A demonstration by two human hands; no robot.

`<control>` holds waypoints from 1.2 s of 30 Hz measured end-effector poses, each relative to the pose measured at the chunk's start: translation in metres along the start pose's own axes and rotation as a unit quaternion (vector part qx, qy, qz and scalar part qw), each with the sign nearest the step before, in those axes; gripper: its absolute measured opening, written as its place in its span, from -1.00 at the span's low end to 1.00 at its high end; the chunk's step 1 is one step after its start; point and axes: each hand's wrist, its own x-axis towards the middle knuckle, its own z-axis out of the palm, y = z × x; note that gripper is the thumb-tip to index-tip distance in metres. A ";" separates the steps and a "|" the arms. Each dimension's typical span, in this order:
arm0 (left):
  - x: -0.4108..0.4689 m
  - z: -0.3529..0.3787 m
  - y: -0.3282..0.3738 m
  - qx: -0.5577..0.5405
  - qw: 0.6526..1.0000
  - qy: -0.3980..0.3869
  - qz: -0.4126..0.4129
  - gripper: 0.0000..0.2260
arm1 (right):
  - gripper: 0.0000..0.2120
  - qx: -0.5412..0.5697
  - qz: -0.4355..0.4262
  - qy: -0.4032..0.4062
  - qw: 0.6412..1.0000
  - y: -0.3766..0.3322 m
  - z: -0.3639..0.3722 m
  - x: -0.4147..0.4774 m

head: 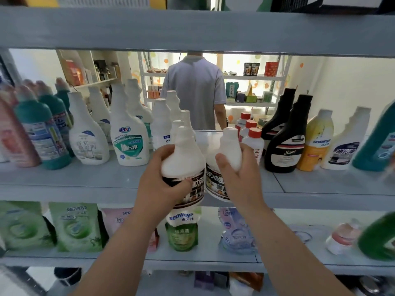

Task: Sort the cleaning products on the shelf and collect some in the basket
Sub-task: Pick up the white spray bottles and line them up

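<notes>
The left hand point(164, 184) wraps round a white bottle point(182, 159). The right hand point(237, 178) grips a second bottle point(229, 150) up high. Both are side by side at the shelf's point(85, 189) front edge. There is bare shelf on each side, and other bottles point(181, 120) crowd close behind.

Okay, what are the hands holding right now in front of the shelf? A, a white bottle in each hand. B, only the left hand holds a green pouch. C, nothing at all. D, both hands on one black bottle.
A: the left hand grips one white bottle and the right hand grips a second white bottle, side by side.
</notes>
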 end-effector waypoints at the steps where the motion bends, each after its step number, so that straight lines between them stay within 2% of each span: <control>1: 0.002 -0.004 0.000 -0.009 1.000 -0.003 -0.004 -0.40 | -0.57 -0.003 -0.001 0.003 1.000 0.002 0.008 0.004; 6: 0.012 -0.014 -0.005 -0.040 0.999 -0.007 -0.031 -0.39 | -0.51 -0.053 -0.016 0.028 0.998 0.020 0.039 0.032; 9: 0.015 -0.014 -0.004 -0.042 0.999 -0.022 -0.027 -0.39 | -0.44 -0.093 -0.001 0.010 0.996 0.024 0.050 0.049; 11: 0.016 -0.012 -0.003 -0.052 0.998 -0.031 -0.025 -0.40 | -0.33 -0.145 -0.002 -0.013 0.989 0.024 0.053 0.059; 15: 0.018 -0.008 -0.001 -0.066 0.997 -0.042 -0.017 -0.39 | -0.11 -0.271 -0.083 -0.045 0.958 0.018 0.050 0.081; 17: 0.019 -0.006 -0.001 -0.072 0.996 -0.049 -0.019 -0.38 | -0.15 -0.354 -0.099 -0.071 0.927 0.016 0.051 0.095; 20: 0.021 -0.004 -0.001 -0.073 0.996 -0.053 -0.016 -0.37 | -0.40 -0.434 -0.078 -0.116 0.890 0.015 0.059 0.114; 22: 0.022 -0.002 -0.001 -0.071 0.996 -0.054 -0.017 -0.36 | -0.54 -0.440 -0.058 -0.128 0.887 0.014 0.067 0.127; 25: 0.024 -0.001 -0.004 -0.073 0.995 -0.057 -0.022 -0.34 | -0.59 -0.425 -0.033 -0.144 0.893 0.015 0.077 0.144; 29: 0.025 0.000 -0.009 -0.078 0.995 -0.057 -0.037 -0.32 | -0.56 -0.352 0.002 -0.180 0.918 0.021 0.086 0.160; 33: 0.024 0.001 -0.014 -0.091 0.993 -0.053 -0.057 -0.32 | -0.41 -0.369 0.042 -0.244 0.896 0.023 0.092 0.167; 34: 0.023 0.001 -0.015 -0.093 0.992 -0.054 -0.058 -0.32 | -0.40 -0.350 0.052 -0.241 0.904 0.021 0.093 0.166; 36: 0.021 -0.001 -0.016 -0.097 0.992 -0.058 -0.059 -0.33 | -0.40 -0.262 0.065 -0.201 0.942 0.016 0.092 0.158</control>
